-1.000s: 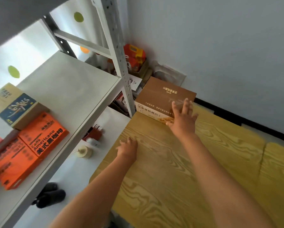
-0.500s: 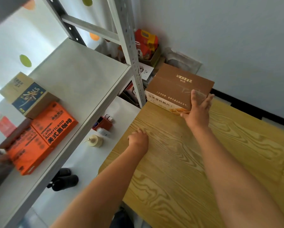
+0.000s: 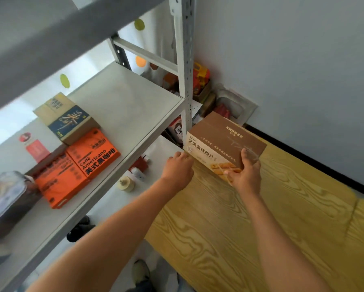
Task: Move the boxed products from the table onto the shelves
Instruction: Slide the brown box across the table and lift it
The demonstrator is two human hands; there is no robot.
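A brown and cream box (image 3: 221, 140) of egg crisps sits tilted at the far left corner of the wooden table (image 3: 261, 239). My right hand (image 3: 245, 173) grips its near right corner, thumb on the brown top. My left hand (image 3: 178, 167) touches the box's near left corner with its fingertips. The grey shelf (image 3: 122, 106) to the left holds two orange coffee boxes (image 3: 92, 153) and a blue and tan box (image 3: 65, 116).
A perforated steel upright (image 3: 185, 66) of the rack stands right beside the box. A dark tin (image 3: 6, 197) lies at the shelf's left end. Small bottles (image 3: 126, 183) rest on the lower shelf. Packages are piled in the corner behind the rack. Shoes lie on the floor.
My right hand has closed on the box and tipped it up toward me. My left hand has left the table and reached the box's left corner.
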